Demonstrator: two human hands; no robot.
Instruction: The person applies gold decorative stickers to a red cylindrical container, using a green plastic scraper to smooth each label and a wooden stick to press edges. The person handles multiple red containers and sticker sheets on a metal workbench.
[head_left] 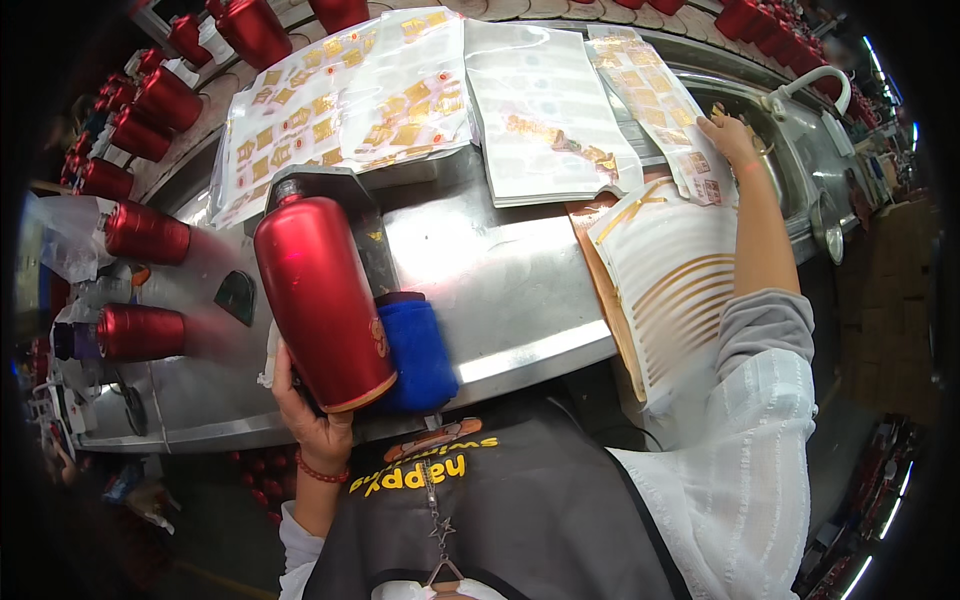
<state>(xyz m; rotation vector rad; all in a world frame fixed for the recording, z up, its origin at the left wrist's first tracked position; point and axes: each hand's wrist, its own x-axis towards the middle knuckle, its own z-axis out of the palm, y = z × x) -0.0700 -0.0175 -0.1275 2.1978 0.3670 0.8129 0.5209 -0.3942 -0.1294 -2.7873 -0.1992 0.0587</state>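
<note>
A glossy red metallic bottle (318, 285) with a gold band at its base leans in front of me. My left hand (318, 425) is closed around its lower end, the fingers partly hidden behind it. A small gold decal shows low on its right side. At the far right, my right hand (732, 142) is over the sink's near rim, beside a sheet of gold and red decals (650, 90). Its fingers are curled together, and a small gold-coloured bit shows by the fingertips; what they hold is unclear. A blue folded cloth (418, 355) lies right of the bottle.
Decal sheets (400, 90) and a whiter stack (535, 110) cover the metal table's back. A sheet with gold arcs (680, 300) lies at the right edge. A sink (790, 150) with a white faucet (815, 78) stands beyond. Several red bottles (145, 232) line the left and back.
</note>
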